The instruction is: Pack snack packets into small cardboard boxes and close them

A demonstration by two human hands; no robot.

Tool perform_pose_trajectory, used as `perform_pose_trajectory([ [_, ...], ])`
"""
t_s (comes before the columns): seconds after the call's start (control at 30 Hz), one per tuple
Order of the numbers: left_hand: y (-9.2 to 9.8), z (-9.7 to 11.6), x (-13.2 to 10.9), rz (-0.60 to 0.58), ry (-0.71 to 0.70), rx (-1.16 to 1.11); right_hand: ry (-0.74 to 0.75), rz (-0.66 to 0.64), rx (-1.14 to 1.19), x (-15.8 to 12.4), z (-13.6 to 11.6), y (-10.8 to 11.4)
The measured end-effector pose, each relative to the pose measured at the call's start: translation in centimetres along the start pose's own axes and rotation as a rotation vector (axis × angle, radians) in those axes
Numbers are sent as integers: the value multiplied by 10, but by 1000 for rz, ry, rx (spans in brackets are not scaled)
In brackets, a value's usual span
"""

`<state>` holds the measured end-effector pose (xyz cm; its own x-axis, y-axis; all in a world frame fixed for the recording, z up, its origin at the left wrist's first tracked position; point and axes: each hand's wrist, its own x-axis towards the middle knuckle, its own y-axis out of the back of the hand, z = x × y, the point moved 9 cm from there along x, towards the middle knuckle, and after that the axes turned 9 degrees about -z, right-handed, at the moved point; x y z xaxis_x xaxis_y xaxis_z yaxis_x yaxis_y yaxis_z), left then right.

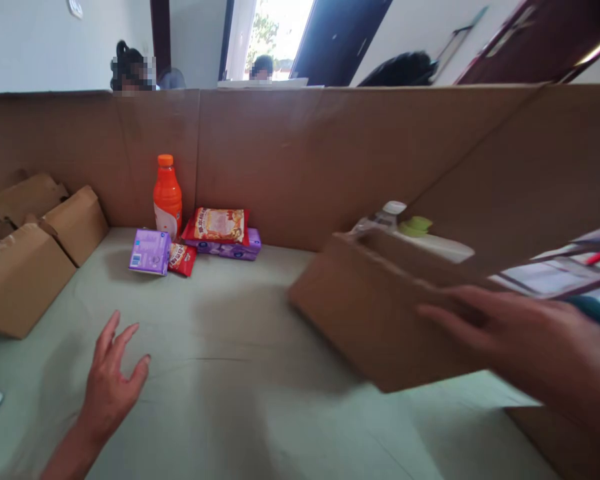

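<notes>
My right hand (pixel 500 327), blurred by motion, grips the upper rim of an open cardboard box (pixel 375 313) at the right. The box is tilted, its near lower corner toward me. Behind it show the cap of a clear plastic bottle (pixel 394 208) and a green lid (pixel 416 227), both mostly hidden. My left hand (pixel 113 377) is over the table at lower left, fingers apart, with nothing in it. Beyond that hand are a purple box (pixel 150 252), a small red packet (pixel 182 259) and an orange bottle (pixel 167 198).
A red and cream snack bag (pixel 221 225) rests on a purple pack (pixel 230 248) near the back. Cardboard boxes (pixel 25 267) stand at the left. A tall cardboard wall (pixel 280 147) closes the pale table (pixel 220 400). People are visible beyond it.
</notes>
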<state>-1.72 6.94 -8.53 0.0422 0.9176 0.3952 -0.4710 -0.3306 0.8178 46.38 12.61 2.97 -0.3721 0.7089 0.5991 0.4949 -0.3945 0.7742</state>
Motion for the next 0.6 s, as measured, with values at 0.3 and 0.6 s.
perform_pose_trajectory([
  [0.3, 15, 35, -13, -294, -170, -372, 453, -395, 195, 20, -247, -84],
  [0.6, -16, -15, -24, -501, -76, -755, 290, -601, 476, 22, -250, -115],
])
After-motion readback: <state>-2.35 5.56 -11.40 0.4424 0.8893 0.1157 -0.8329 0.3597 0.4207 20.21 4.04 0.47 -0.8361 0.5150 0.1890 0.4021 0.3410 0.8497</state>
